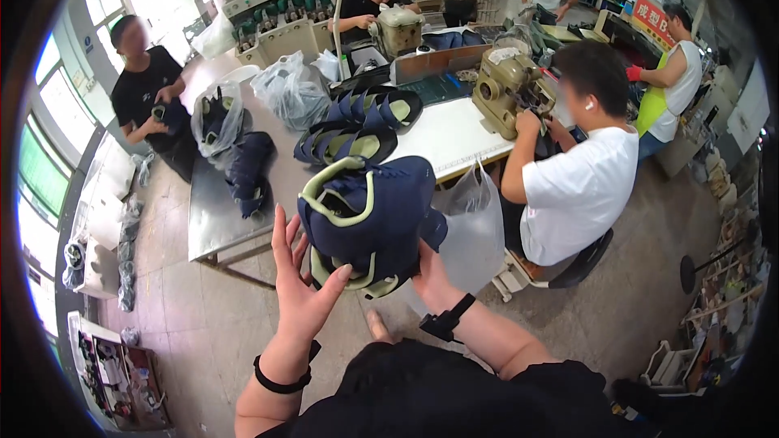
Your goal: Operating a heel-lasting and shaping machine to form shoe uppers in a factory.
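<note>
In front of my body, a stack of navy shoe uppers (369,211) with pale green collar linings is held up between my two hands. My left hand (304,292) cups its left side, the thumb across the lower uppers and the index finger reaching upward. On the lower right, my right hand (432,276) grips the stack, its fingertips partly hidden behind the fabric. Beyond it, rows of similar navy uppers (349,142) lie overlapped on the table, and a further bunch of uppers (250,170) hangs toward its near left edge.
Clear plastic bags (290,89) stand on the metal table (213,231). At the right, a seated co-worker (580,170) works at a sewing machine (507,89), beside a hanging plastic bag (471,231). Another person (150,85) stands at the left, holding dark pieces.
</note>
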Tool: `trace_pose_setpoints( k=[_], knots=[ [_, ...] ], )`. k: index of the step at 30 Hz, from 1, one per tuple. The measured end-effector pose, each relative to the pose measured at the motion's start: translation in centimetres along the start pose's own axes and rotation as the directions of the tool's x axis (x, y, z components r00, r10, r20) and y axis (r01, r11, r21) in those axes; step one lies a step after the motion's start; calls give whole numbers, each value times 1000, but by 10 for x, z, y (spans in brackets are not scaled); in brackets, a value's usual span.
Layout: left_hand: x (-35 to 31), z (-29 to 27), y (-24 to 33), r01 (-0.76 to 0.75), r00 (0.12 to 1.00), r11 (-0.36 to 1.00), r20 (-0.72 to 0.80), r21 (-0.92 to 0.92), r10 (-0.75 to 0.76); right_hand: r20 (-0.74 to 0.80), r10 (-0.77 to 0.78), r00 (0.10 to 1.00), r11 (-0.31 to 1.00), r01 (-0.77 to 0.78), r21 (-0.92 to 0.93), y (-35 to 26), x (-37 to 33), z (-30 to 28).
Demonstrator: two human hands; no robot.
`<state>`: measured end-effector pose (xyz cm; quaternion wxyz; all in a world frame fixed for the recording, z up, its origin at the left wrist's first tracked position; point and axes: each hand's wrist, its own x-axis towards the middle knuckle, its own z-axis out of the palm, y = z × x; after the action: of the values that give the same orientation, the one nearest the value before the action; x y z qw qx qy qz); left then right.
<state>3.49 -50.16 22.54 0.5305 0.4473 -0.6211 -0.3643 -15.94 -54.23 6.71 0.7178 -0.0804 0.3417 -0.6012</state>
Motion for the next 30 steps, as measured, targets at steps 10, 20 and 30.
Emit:
trace_pose_setpoints(
  k=[10, 20, 30],
  knots=[
    [184, -26, -95, 128, 990, 992, 62, -12, -127, 27, -413, 910, 909, 410, 76, -158, 204, 77],
    [284, -15, -175, 351, 931, 936, 101, 12, -350, -42, -615, 787, 788, 616, 18, -402, 368, 153],
    [381, 55, -217, 569, 822, 820, -89, 68, -563, -102, -685, 721, 727, 686, -30, -589, 582, 126]
  ],
)
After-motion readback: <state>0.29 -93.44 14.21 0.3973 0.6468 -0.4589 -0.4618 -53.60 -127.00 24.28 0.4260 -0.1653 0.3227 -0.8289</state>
